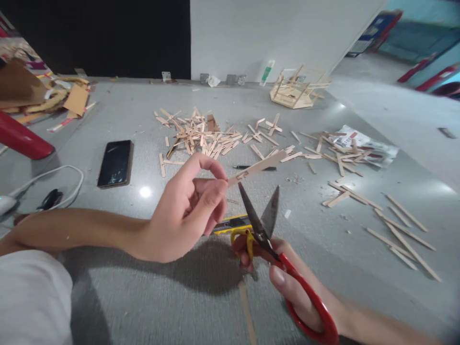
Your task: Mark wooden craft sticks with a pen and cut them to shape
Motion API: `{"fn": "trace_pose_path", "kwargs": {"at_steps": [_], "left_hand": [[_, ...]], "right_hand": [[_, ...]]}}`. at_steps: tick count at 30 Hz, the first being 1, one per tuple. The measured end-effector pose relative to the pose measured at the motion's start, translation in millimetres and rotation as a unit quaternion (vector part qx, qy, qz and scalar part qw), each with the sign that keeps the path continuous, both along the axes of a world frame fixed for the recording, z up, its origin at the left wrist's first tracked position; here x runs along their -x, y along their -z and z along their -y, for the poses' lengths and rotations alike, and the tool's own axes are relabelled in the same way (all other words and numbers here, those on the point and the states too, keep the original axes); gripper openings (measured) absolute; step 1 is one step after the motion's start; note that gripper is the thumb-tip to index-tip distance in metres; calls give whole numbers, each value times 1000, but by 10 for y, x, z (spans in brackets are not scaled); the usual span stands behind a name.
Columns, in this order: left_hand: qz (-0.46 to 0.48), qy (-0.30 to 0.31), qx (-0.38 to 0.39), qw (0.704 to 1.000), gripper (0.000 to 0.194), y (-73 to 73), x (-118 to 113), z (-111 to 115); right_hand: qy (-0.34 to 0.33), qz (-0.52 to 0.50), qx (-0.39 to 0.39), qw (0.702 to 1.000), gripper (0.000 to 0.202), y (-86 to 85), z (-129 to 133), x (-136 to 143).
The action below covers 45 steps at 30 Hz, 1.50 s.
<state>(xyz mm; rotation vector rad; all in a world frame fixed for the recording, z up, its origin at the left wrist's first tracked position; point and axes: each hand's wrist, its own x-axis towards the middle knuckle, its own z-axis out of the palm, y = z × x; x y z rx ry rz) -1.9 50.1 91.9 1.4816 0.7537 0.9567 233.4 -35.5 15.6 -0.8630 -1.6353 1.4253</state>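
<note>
My left hand point(196, 206) pinches one end of a flat wooden craft stick point(260, 166) between thumb and fingers. The stick slants up to the right, and dark marks show near the held end. My right hand point(287, 282) grips scissors point(264, 235) with red and yellow handles. Their blades are spread apart and point up, the left tip just below the stick. Behind the hands, a yellow and black box cutter point(233, 224) lies on the table, partly covered by my left hand. A black pen point(271, 168) rests beyond the stick, which partly covers it.
Cut stick pieces point(201, 134) are heaped mid-table, with longer sticks point(406, 235) at right near a plastic packet point(370, 146). A small stick-built frame point(296, 91) stands at the back. A phone point(115, 163) and white cable point(77, 175) lie left. Another stick point(247, 311) lies in front.
</note>
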Motion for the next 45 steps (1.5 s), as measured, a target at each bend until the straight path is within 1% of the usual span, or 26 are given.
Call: {"fn": "trace_pose_path", "kwargs": {"at_steps": [2,6,9,12,15,20,22,24,27,30,32,34,35,38,42,45], "left_hand": [[-30,21,9,999,22,-6,3,-4],[-96,96,8,991,22,5,-6,-9],[-112,115,8,987,19,19,-16,-16],[-109,117,12,987,20,22,-17,-25],[-105,115,25,987,23,13,-7,-26],[-99,96,-4,990,25,-32,4,-9],[-111,91,-12,990,25,-70,-2,-12],[-122,95,-18,988,25,-117,-14,-27],[-134,122,-15,983,24,-186,-31,-58],[-121,140,-5,983,18,-220,-37,-70],[-94,126,-6,988,16,-218,-38,-58],[-66,98,-8,993,14,-203,-42,-37],[-56,85,-8,995,12,-192,-45,-27],[-49,64,-13,997,17,-165,-56,-18],[-79,61,-32,994,18,-170,-57,-51],[-103,62,-44,992,19,-184,-52,-80]], "right_hand": [[5,12,-12,1000,31,-25,-4,12],[15,10,-25,1000,28,-80,-28,47],[14,7,-13,1000,31,-86,-31,46],[7,16,2,1000,34,-95,-26,27],[-6,26,2,1000,37,-139,-27,14],[-28,55,7,998,53,-240,-45,23],[-26,57,7,998,54,-260,-52,39],[-16,54,0,998,50,-262,-58,66],[15,38,18,999,35,-241,-67,127],[43,21,39,998,34,-212,-71,171],[63,16,21,998,37,-194,-65,169],[71,18,13,997,37,-181,-54,146],[66,18,16,998,38,-178,-48,131],[32,9,15,999,40,-189,-45,99],[1,32,-2,999,41,-224,-65,101],[1,33,-3,999,41,-189,-58,105]]}}
